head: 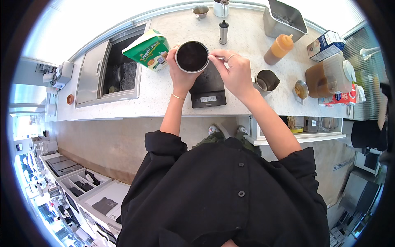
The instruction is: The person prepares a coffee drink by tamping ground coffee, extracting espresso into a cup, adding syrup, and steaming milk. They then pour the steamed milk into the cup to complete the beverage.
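My left hand [180, 72] is wrapped around a round metal cup [177, 63] of dark liquid [193, 56]. At the cup's right rim, the thumb and forefinger of my right hand [233, 69] are pinched together; the exact point of their grip is hidden. Below the cup sits a black Hario scale [208, 91] with a lit display, partly covered by the cup and my hands. A green-and-white carton [151, 51] stands just left of my left hand. A metal pitcher [267, 81] is near my right wrist.
A handheld frother [223, 32] stands behind the cup. To the right are a squeeze bottle [279, 49], a steel bin [285, 23], a blue-and-white carton [326, 46] and a jug of brown liquid [324, 75]. An ice well [120, 69] is at left; an open drawer [305, 123] juts out below the counter.
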Available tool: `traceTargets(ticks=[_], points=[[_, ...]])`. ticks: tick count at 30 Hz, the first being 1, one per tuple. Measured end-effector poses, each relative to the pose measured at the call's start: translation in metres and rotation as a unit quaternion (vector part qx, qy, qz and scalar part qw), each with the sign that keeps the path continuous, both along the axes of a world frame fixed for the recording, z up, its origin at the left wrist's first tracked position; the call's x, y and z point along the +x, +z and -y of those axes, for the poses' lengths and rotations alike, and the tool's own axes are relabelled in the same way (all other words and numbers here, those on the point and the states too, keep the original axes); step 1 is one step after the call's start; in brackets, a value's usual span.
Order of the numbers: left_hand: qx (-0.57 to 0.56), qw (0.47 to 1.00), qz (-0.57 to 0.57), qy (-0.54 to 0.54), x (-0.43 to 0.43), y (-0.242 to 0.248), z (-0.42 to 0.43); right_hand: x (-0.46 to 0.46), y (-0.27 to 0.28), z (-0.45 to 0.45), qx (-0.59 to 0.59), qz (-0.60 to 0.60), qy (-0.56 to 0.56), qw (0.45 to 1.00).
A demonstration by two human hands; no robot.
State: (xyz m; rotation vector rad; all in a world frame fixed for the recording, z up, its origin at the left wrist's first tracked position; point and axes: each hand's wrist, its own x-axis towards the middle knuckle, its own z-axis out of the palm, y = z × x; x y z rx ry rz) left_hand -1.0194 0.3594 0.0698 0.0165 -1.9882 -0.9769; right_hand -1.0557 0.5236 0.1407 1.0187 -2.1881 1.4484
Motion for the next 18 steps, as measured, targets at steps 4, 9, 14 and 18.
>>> traceTargets(ticks=[4, 9, 14, 18], points=[[0.002, 1.000, -0.003, -0.006, -0.002, 0.000, -0.002, 0.001, -0.003, 0.007, -0.048, 0.070, 0.032, 0.996], [-0.002, 1.000, -0.003, 0.003, -0.005, -0.002, -0.004, 0.002, 0.009, -0.001, 0.024, 0.000, 0.004, 1.000], [0.013, 1.000, -0.007, -0.013, -0.009, -0.004, -0.009, -0.001, 0.006, 0.008, -0.003, -0.013, 0.038, 0.999], [0.043, 0.999, 0.009, -0.017, -0.011, -0.001, -0.008, 0.003, 0.013, 0.004, 0.042, -0.039, 0.018, 0.998]])
